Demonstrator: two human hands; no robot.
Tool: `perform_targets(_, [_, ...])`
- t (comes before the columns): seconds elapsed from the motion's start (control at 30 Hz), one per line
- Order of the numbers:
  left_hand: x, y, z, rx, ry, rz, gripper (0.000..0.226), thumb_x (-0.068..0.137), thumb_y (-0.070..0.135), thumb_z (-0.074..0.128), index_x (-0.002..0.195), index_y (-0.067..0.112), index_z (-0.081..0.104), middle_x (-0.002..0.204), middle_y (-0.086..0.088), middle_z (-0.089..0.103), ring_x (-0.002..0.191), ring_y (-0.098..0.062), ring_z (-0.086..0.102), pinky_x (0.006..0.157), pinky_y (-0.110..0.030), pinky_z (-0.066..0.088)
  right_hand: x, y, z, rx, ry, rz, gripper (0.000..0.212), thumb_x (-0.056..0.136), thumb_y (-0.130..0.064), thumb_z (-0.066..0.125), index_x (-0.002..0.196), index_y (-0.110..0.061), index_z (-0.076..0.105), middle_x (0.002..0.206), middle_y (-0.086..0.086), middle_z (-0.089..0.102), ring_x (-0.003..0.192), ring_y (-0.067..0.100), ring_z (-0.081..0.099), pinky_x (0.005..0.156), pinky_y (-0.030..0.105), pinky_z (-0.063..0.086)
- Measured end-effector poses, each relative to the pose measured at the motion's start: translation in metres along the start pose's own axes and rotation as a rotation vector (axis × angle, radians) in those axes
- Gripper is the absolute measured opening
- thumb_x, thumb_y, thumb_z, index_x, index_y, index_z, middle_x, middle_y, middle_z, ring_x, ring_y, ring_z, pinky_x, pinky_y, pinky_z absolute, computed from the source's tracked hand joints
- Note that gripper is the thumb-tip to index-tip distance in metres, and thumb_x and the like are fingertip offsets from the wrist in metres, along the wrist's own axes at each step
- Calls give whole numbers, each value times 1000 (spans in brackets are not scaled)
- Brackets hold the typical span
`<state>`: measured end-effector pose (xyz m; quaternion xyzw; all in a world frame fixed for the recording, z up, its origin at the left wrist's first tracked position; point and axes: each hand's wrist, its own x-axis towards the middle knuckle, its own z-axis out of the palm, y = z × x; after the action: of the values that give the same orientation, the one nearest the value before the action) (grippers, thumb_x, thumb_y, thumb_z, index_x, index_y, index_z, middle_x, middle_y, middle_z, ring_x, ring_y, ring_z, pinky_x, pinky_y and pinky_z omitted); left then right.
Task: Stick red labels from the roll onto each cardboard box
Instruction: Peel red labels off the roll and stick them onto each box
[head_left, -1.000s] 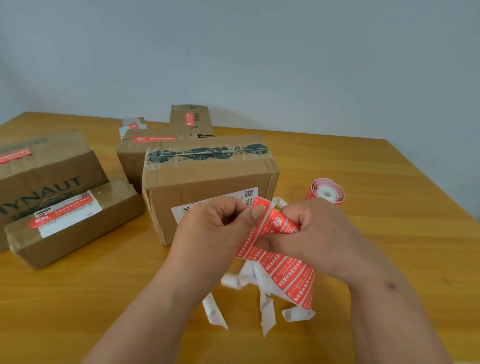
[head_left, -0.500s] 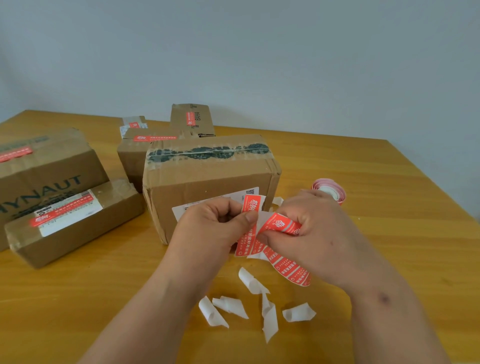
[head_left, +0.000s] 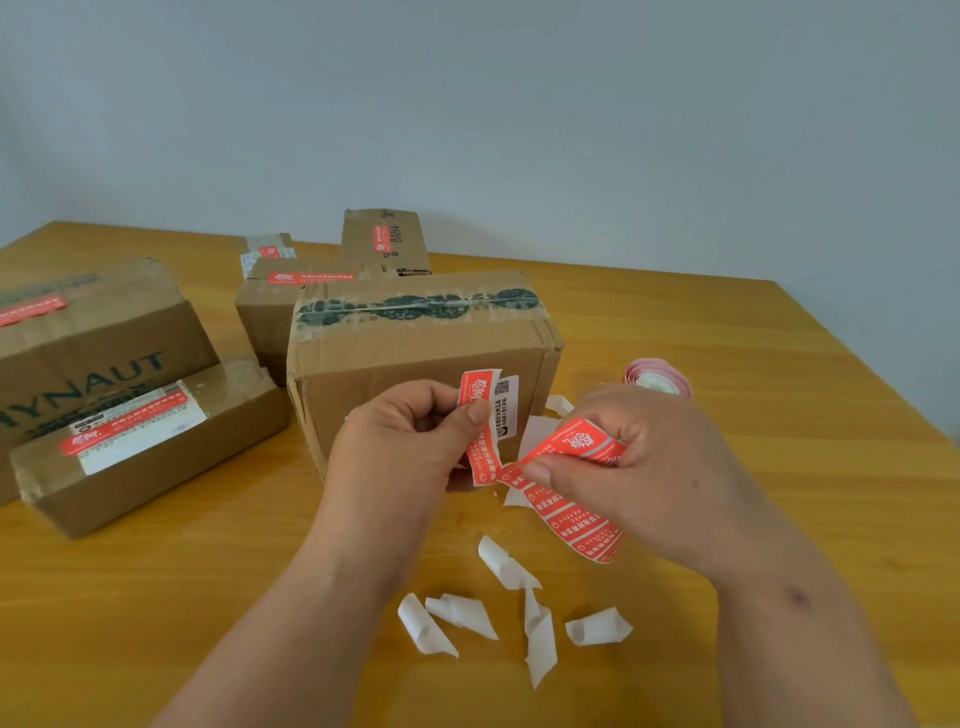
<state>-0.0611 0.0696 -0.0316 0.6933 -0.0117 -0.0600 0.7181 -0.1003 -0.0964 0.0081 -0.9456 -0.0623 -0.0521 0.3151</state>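
1. Left hand (head_left: 410, 441) fingers pinch a peeled red label (head_left: 479, 415), in front of the taped box (head_left: 415, 358).
2. Right hand (head_left: 660, 467) fingers grip the label strip (head_left: 576, 514).
3. Roll (head_left: 658, 378) on the surface (head_left: 779, 415), behind the right hand.
4. Left box (head_left: 93, 343) reads "YNAUT".

Both forearms reach in from near edge. Left hand (head_left: 415, 436) fingers curled, thumb pinching; right hand (head_left: 660, 467) curled, thumb pinching, just right of it.
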Motion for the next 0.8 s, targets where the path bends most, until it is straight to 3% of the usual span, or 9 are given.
perform_targets(0.13, [0,-1,-2,19,28,18,10,87,22,65,83,15,71,76,-2,75,70,-19,72,58,-24,58,-1,3,-2,112,10,32,15,68,-52,70,63,-41,61,75,-21,62,72,-3,61,53,12,42])
perform_targets(0.27, [1,-4,-4,53,60,28,10,88,22,66,82,17,72,75,-2,75,68,-21,70,57,-24,57,-3,9,-2,173,38,48,17,67,-50,72,68,-35,65,73,-16,63,69,0,63,56,9,44])
perform_targets(0.53, [2,-4,-10,68,86,1,8,84,30,68,85,25,73,80,9,75,75,-5,71,57,-16,53,-3,11,-7,146,35,192,14,73,-46,74,78,-35,66,76,-17,68,72,-4,66,53,8,48])
perform_targets(0.63, [1,-2,-10,49,19,-24,13,81,31,69,91,26,74,84,8,76,77,-6,72,63,-21,55,7,10,-1,-1,99,234,32,74,-49,75,100,-42,58,88,-22,58,87,3,62,77,26,54])
perform_targets(0.73, [-1,0,-9,37,-33,-26,22,76,33,70,97,26,72,86,5,76,80,-12,73,70,-29,56,16,11,13,-310,281,220,63,75,-53,73,129,-43,40,116,-17,50,121,13,43,108,39,33])
perform_targets(0.8, [-2,2,-9,54,-56,-15,24,74,35,69,97,27,72,86,4,76,79,-14,73,72,-32,56,18,13,18,-367,394,194,59,80,-50,69,132,-39,43,125,-11,44,127,17,35,110,41,23])
